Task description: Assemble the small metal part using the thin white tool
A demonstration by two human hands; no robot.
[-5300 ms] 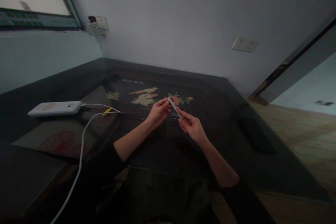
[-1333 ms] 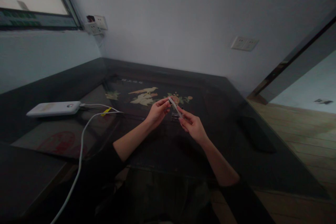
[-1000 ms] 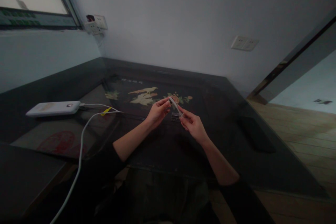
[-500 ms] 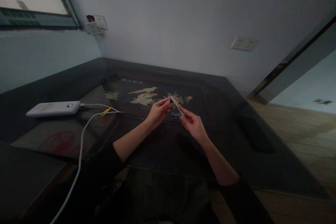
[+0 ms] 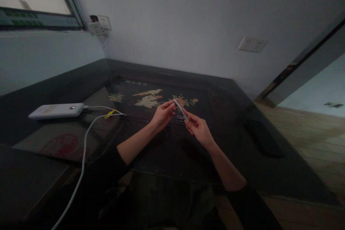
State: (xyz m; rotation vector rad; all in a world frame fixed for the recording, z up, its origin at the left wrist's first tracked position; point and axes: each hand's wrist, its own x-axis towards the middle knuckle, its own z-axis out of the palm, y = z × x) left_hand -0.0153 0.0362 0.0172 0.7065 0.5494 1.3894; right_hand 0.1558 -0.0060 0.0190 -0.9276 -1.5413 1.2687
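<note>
Centrally, right hand (image 5: 198, 129) with grip clamped on slim pale flat strip (image 5: 180, 107), left hand (image 5: 162, 116) with grip pinched on tiny dark piece (image 5: 175, 104) at strip's far end, over glossy black surface (image 5: 167, 154).

Long-sleeve top, black. Left sleeve (image 5: 111, 165) and right sleeve (image 5: 253, 205) both stop partway up the forearm, edges clean. Forearms bare from there down. Left grip (image 5: 162, 116) and right grip (image 5: 198, 128): bare hands. Lap clothing (image 5: 172, 197) dark, faint green cast, outline mostly lost in shadow. Fabric weave unreadable.
</note>
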